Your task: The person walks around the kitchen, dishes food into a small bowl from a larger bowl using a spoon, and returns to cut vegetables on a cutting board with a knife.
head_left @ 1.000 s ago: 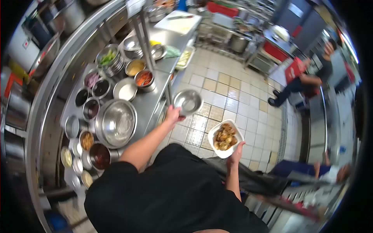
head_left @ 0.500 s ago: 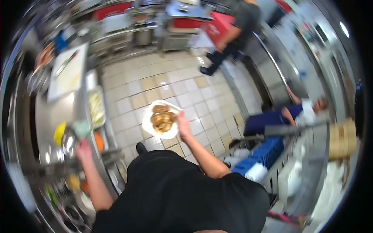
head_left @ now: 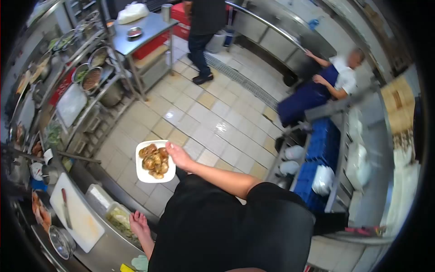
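Note:
My right hand (head_left: 179, 155) grips the edge of a white square plate (head_left: 141, 174), thumb over the rim. On it lie several glossy brown pieces of food (head_left: 155, 159), whose kind I cannot make out. The plate is held above the tiled floor, in front of my body. My left hand (head_left: 139, 223) hangs by the counter's edge with nothing in it, its fingers loosely bent and apart. Beside it stands a tub of pale green shredded food (head_left: 118, 221). A knife (head_left: 66, 209) with a red handle lies on the white cutting board (head_left: 86, 231) farther left.
A metal bowl (head_left: 62, 241) stands by the board. Pots and bowls fill the rack (head_left: 93, 78) at upper left, near a steel table (head_left: 147, 32). One person (head_left: 206, 36) walks at the back; another in a blue apron (head_left: 301, 99) is at right, near blue crates (head_left: 312, 167).
My view has turned, and the counter sits lower in the picture. The left hand has come away from the metal bowl and green cloth. The person at the back has moved left in view.

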A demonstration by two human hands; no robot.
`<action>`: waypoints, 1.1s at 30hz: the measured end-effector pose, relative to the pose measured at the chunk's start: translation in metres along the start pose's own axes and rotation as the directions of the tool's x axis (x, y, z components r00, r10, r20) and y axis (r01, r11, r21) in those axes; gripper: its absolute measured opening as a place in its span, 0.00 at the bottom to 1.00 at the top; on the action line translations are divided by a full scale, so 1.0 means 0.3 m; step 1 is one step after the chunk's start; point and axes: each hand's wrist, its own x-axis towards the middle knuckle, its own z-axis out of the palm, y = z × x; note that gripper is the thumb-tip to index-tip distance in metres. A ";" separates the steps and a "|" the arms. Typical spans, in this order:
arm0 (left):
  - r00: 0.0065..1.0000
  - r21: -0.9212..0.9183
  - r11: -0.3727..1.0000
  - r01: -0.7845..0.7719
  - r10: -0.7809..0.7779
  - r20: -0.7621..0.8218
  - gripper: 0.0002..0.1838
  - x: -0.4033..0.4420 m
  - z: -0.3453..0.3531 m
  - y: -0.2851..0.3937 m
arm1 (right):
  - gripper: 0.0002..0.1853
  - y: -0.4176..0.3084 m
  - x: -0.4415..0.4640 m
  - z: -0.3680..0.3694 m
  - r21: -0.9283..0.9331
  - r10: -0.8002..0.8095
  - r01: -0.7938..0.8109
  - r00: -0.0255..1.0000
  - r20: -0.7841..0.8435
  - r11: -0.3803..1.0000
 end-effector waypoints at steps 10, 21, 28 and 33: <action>0.923 0.094 0.948 -0.303 0.268 0.278 0.09 0.208 0.665 0.676 | 0.38 -0.716 0.814 0.228 -0.029 -0.040 0.043 0.996 0.078 0.999; 0.759 0.156 0.885 -0.438 0.271 0.592 0.08 0.707 1.236 1.326 | 0.32 -1.856 1.521 0.554 0.145 -0.201 0.188 0.976 0.079 0.971; 0.673 0.367 0.834 -0.411 0.007 0.740 0.10 0.875 1.488 1.444 | 0.23 -2.306 1.811 0.695 -0.078 -0.389 0.381 0.906 -0.167 0.921; 0.639 0.340 0.855 -0.391 -0.014 0.769 0.10 0.977 1.556 1.436 | 0.22 -2.435 2.011 0.796 -0.132 -0.348 0.327 0.915 -0.206 0.936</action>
